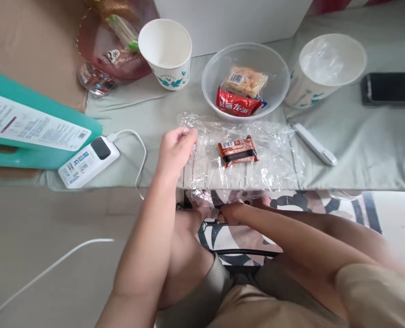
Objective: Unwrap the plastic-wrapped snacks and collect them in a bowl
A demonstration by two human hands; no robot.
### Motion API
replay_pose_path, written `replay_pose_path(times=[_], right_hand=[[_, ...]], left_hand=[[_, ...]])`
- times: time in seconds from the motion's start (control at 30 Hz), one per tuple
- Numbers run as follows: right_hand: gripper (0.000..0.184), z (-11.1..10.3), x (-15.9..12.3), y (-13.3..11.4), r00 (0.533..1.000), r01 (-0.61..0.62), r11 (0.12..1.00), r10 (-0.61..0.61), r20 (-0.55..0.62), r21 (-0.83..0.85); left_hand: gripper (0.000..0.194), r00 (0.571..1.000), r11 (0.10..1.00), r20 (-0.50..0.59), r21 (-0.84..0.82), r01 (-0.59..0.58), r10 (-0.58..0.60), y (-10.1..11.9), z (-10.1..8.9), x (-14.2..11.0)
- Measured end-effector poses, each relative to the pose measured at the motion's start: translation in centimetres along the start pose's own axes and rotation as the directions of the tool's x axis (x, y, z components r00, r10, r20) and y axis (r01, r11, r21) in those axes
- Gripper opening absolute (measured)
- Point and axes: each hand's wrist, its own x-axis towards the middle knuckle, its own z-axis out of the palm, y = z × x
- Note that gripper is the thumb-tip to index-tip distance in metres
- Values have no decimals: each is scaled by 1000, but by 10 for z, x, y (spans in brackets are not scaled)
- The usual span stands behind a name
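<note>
The brown, oblong wrapped snack (238, 151) lies crosswise, right of the nearer left hand (175, 149), which pinches clear crinkled plastic (275, 157); the right hand's (232, 213) grip (it's low down) I can't tell.

Black phone (395, 88) cut off by the right edge, teal container (35, 123) cropped at left, right hand (232, 212) blurred, small print on the power bank (88, 162) unreadable
</note>
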Motion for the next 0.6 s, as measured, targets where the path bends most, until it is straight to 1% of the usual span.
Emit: replay_pose_path(times=[0.03,0.07,0.1,0.13,0.17,0.2,0.23,0.27,0.3,0.33,0.37,0.4,0.43,0.47,0.53,0.57,0.6], right_hand=[[29,-2,-16,-7,998,16,1000,-15,63,-16],[29,-4,-34,-13,991,70,997,-68,112,-12],[33,-7,-54,-18,979,156,988,-157,133,18],[38,-11,-75,-21,937,326,941,-334,100,87],[44,-16,-94,-22,882,466,869,-470,-17,168],[48,-22,-111,-21,827,557,805,-513,-231,205],[49,-29,-124,-17,753,593,786,-464,-467,174],[51,-37,-132,-11,646,554,824,-338,-684,116],[55,-44,-135,-4,504,455,888,-193,-842,69],[58,-51,-133,4,361,325,944,-73,-930,52],[61,-57,-129,13,251,198,979,0,-968,51],[64,-61,-122,21,194,101,994,20,-981,41],[64,-64,-114,28,185,35,999,7,-983,14],[64,-66,-107,33,207,-4,1000,-29,-978,-31],[61,-68,-97,40,258,-42,992,-100,-961,-115],[58,-68,-95,42,268,-59,989,-113,-957,-133],[57,-69,-94,43,267,-73,987,-116,-957,-140]], left_hand=[[22,1000,1000,-5,14,-28,28,-1,-2,-1],[25,998,998,-11,25,-54,54,-2,-2,-3],[27,997,996,-10,32,-78,78,-3,-3,-4],[27,995,995,-1,32,-99,100,-4,-2,-5],[26,992,992,11,23,-124,124,-5,-1,-6],[26,988,988,22,6,-152,151,-6,0,-8],[26,984,984,32,-21,-177,178,-5,2,-9],[26,980,980,41,-59,-192,195,-5,5,-11],[26,978,975,50,-106,-195,201,-3,7,-12],[26,979,970,59,-157,-185,196,-2,9,-13],[25,981,964,67,-206,-166,184,0,12,-14],[24,983,958,75,-250,-144,167,3,14,-15],[23,985,951,82,-284,-123,152,5,16,-15],[22,986,946,87,-306,-108,141,7,17,-14],[22,989,938,79,-333,-94,127,11,20,-11],[24,990,934,66,-346,-91,121,13,21,-9],[25,992,927,42,-363,-93,116,14,21,-6]])
